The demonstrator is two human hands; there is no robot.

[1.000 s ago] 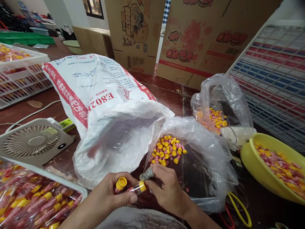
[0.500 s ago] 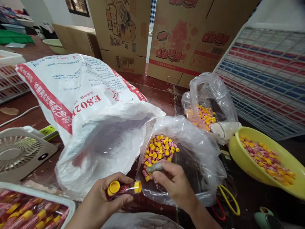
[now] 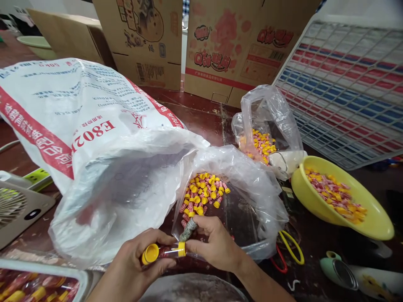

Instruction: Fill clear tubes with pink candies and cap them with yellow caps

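Observation:
My left hand (image 3: 138,262) is closed around a clear plastic tube (image 3: 163,252) with yellow caps at both ends and red-and-white filling inside. My right hand (image 3: 214,245) pinches the tube's right cap, and a grey wrapped tip on its finger (image 3: 189,229) sticks up. Just beyond both hands lies an open clear plastic bag (image 3: 252,184) holding several of the same small capped tubes (image 3: 203,193).
A big white printed sack (image 3: 82,138) lies left of the bag. A second clear bag of tubes (image 3: 267,126) and a yellow bowl (image 3: 310,197) of tubes sit right. Scissors (image 3: 289,251), a small fan (image 3: 15,207), a tray (image 3: 37,281), a grid rack (image 3: 346,88) and cardboard boxes (image 3: 233,46) surround.
My right hand came back from the bag's edge to the tube's right cap. The view swung to the right and down, so the fan and tray slid toward the left edge.

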